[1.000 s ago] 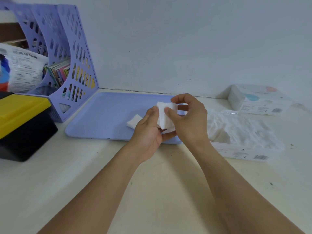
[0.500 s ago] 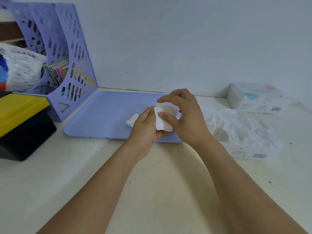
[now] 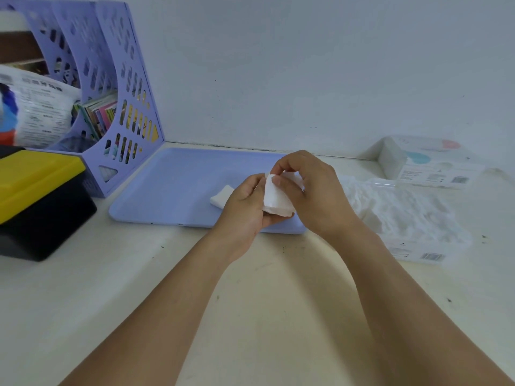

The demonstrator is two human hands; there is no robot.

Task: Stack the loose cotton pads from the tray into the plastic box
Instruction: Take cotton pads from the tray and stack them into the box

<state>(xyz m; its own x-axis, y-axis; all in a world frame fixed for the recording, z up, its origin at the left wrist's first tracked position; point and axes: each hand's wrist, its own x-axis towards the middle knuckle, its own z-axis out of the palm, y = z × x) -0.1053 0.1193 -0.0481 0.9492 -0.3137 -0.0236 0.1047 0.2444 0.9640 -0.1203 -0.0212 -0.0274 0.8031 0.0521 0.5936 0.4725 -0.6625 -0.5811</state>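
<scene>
Both hands hold a small bunch of white cotton pads [image 3: 277,200] above the near right part of the lilac tray [image 3: 172,190]. My left hand [image 3: 245,207] cups the pads from below and from the left. My right hand [image 3: 312,190] pinches them from the top with thumb and fingers. Another white cotton pad [image 3: 220,196] lies on the tray, partly hidden behind my left hand. To the right stands the clear plastic box [image 3: 418,254], filled with rumpled white pads [image 3: 404,215].
A lilac file holder [image 3: 111,101] with booklets and a bag stands at the back left. A black box with a yellow lid [image 3: 36,196] sits at the left. The box's clear lid [image 3: 429,165] lies at the back right by the wall.
My hands shifted slightly and turned the pads; my right fingers moved over the top of the bunch. The pad on the tray stayed put.
</scene>
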